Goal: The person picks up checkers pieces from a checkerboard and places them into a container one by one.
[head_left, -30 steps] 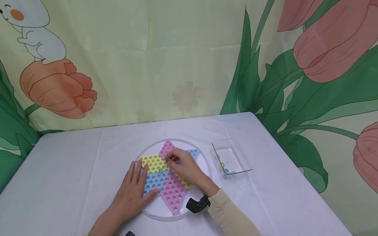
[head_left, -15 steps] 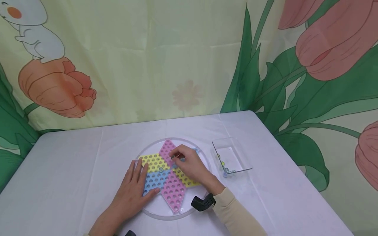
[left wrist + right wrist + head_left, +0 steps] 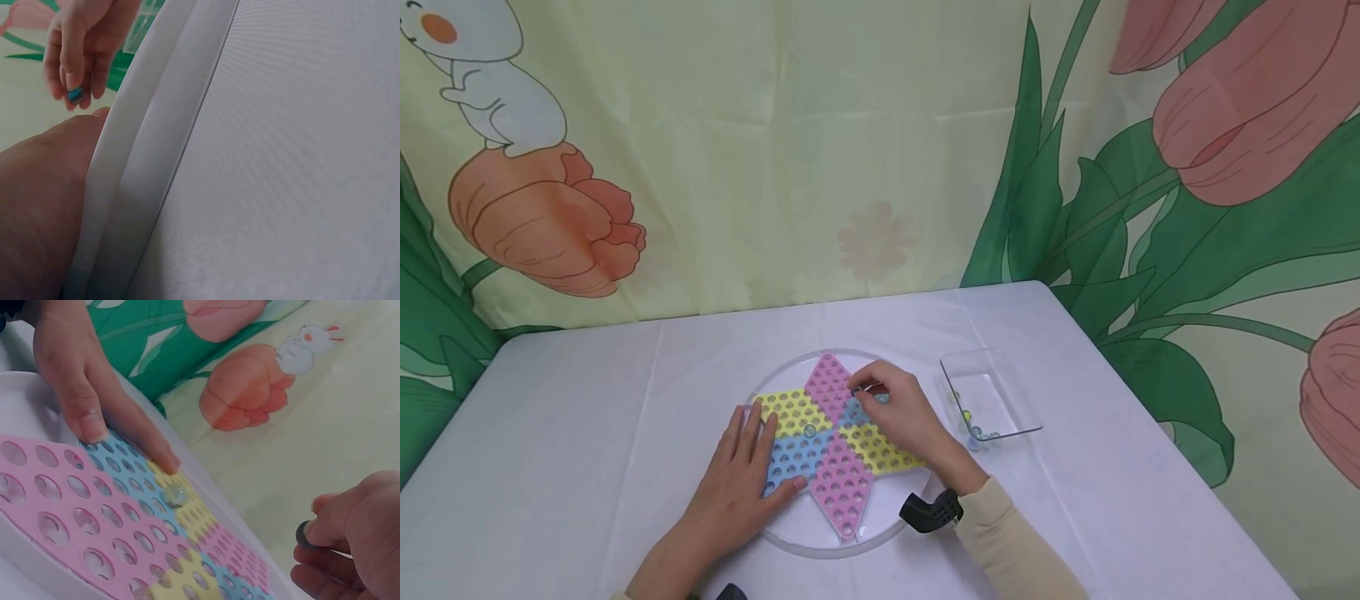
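One marble (image 3: pixel 808 431) sits on the board (image 3: pixel 831 442); right hand (image 3: pixel 898 412) pinches another marble (image 3: pixel 304 535) above it; left hand (image 3: pixel 737 483) lies flat, fingers relaxed; most holes remain unfilled.

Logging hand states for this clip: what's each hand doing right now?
Left hand: open, fingers flat on the checkers board.
Right hand: pinching a dark marble above the board.

Pink, yellow, blue perforated board (image 3: pixel 827 437)

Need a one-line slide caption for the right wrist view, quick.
Right hand pinches a dark marble above the star-shaped board; left hand rests flat beside a seated marble.
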{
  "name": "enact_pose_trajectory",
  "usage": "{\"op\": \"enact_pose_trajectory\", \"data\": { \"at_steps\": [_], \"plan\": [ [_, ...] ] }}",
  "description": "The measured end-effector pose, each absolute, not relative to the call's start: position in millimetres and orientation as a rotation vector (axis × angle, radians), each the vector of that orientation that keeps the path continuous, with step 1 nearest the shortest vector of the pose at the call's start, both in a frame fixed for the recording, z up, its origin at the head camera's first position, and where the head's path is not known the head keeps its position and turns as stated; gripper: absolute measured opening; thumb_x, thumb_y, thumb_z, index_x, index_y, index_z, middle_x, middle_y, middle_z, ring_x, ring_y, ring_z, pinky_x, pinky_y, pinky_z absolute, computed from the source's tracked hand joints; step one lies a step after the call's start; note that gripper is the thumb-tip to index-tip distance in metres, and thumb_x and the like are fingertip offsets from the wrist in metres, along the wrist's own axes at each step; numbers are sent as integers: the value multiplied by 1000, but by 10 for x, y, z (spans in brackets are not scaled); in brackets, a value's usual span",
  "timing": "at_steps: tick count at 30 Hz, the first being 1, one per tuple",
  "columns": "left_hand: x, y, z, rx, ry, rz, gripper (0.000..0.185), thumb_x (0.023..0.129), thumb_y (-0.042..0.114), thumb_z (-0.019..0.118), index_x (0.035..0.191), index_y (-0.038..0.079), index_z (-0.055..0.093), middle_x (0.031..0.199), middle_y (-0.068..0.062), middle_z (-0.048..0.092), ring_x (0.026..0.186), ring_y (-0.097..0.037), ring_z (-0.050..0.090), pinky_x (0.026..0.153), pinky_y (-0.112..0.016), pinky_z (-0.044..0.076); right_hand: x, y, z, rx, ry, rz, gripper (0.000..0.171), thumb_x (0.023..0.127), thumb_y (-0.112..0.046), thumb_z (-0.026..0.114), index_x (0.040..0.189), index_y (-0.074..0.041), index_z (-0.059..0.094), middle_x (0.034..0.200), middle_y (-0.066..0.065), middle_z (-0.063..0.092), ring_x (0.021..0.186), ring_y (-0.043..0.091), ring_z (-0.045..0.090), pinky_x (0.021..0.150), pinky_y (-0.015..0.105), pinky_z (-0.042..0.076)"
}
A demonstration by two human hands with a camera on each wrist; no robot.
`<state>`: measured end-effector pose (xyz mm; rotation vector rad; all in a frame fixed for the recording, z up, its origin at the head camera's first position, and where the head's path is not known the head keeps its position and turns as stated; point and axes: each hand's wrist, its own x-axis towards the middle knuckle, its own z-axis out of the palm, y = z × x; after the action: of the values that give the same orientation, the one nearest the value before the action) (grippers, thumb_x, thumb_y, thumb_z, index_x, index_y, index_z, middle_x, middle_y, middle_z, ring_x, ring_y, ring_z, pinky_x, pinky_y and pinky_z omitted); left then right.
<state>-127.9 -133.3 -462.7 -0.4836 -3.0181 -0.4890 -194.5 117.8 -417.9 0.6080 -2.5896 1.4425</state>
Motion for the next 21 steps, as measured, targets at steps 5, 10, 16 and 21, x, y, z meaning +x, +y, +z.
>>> {"op": "enact_pose_trajectory", "data": {
  "at_steps": [5,10,16,21],
  "plan": [
    [-1273,-1338,-4618,-496,-3012,-488,97,91,66,54,156,2,23,165,-22,10,153,-43,4,120,-59,18,-1951,1244,-4142,590,-2563,1446,15,92,0,65,102,-10,69,103,-2,69,98,10,66,89,27,56],
    [-1268,-1339,-4607,-507,-2999,-488,96,91,65,55,156,1,24,165,-23,10,153,-43,5,120,-59,18,-1971,1323,-4130,583,-2512,1434,14,91,2,65,101,-7,69,101,0,69,97,12,66,88,31,57],
    [-1261,-1344,-4602,-514,-2992,-488,96,91,64,56,156,1,24,165,-23,11,153,-44,6,119,-59,19,-1997,1409,-4102,577,-2482,1437,14,91,1,65,101,-8,69,103,3,69,97,15,66,89,34,57],
    [-1263,-1344,-4605,-508,-2998,-494,96,91,65,55,156,1,24,165,-23,10,153,-43,5,120,-59,18,-2003,1499,-4060,530,-2481,1477,12,92,-1,65,101,-8,68,104,4,69,99,16,66,90,33,57]
  ]
}}
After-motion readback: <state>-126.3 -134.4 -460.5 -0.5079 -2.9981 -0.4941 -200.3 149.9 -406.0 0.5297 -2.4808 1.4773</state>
